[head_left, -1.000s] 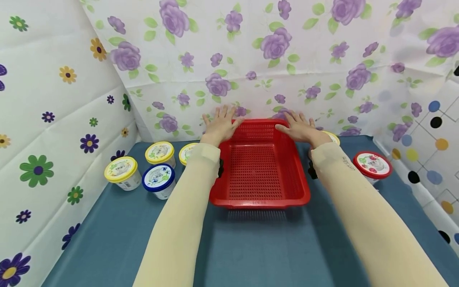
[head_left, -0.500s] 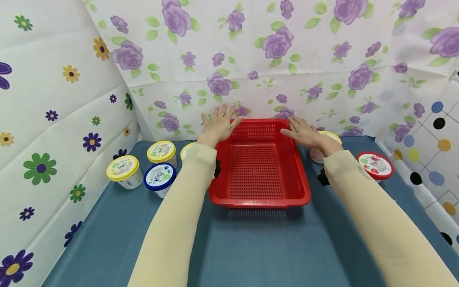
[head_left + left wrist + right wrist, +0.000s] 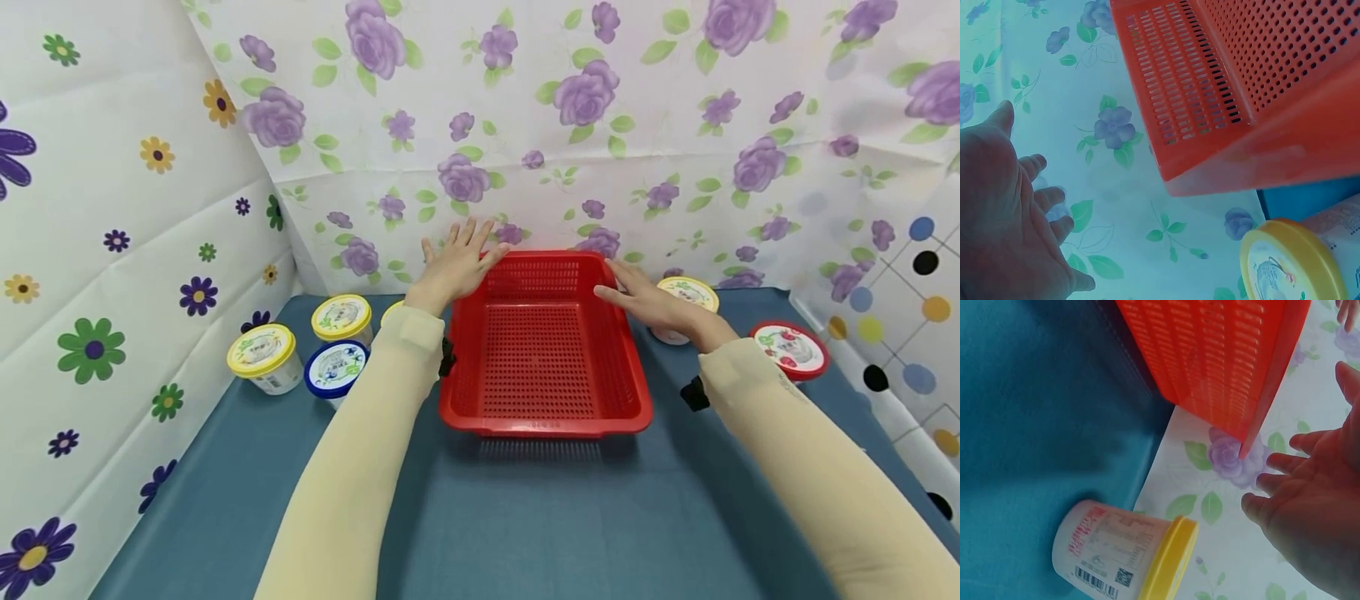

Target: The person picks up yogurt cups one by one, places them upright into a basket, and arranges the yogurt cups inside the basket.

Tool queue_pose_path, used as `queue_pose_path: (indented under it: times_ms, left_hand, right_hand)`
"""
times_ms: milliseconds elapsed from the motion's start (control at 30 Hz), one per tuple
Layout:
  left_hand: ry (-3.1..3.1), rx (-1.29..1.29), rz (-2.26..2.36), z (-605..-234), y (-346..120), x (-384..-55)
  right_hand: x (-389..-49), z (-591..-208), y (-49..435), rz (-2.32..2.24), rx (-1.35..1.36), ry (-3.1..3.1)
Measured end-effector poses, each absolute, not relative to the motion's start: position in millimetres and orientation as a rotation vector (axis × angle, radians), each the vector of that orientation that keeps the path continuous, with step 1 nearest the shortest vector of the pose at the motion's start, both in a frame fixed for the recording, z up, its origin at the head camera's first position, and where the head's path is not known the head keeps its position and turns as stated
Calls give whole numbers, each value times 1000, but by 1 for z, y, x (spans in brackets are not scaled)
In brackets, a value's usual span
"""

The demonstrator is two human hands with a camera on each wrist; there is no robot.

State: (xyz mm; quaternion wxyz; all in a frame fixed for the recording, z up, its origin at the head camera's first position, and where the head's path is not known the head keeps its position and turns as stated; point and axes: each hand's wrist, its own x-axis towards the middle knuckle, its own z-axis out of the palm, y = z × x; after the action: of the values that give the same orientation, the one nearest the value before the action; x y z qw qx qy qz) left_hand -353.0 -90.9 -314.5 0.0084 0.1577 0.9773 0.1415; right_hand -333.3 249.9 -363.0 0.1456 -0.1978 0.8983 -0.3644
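Note:
A red plastic basket point(image 3: 543, 425) with a perforated floor and sides stands mid-table against the back wall, with nothing in it. Over its back left corner my left hand point(image 3: 452, 268) hovers with the fingers spread. In the left wrist view, the palm of that left hand point(image 3: 1004, 212) shows bare, apart from the basket wall point(image 3: 1247, 156). My right hand point(image 3: 652, 300) is by the basket's right rim, fingers straight, thumb pointing at the rim. The right wrist view shows a gap between the right hand point(image 3: 1316, 481) and the basket point(image 3: 1216, 369). Neither hand holds anything.
Left of the basket stand yellow-lidded tubs point(image 3: 262, 350), point(image 3: 341, 317) and a blue-lidded tub point(image 3: 336, 367); another yellow lid is partly behind my left sleeve. A yellow-lidded tub point(image 3: 687, 293) and a red-lidded tub point(image 3: 789, 348) stand to the right. Flowered sheets wall the blue table point(image 3: 540, 525).
My right hand has drawn away from the basket's right rim, rightward and slightly nearer, uncovering more of the yellow-lidded tub. My left hand stays almost in place, its forearm shifting slightly left.

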Motion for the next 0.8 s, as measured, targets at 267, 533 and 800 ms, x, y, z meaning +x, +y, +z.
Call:
queue_pose_path:
  times_ms: [267, 533, 800]
  left_hand:
    - [3053, 522, 489, -311, -98, -350]
    - [3020, 561, 571, -308, -106, -342]
    - [3019, 592, 601, -310, -109, -337]
  right_hand:
    - [-319, -366, 254, -1109, -591, 2587]
    - [-317, -379, 261, -1125, -642, 2610]
    - [-308, -388, 263, -1238, -661, 2557]
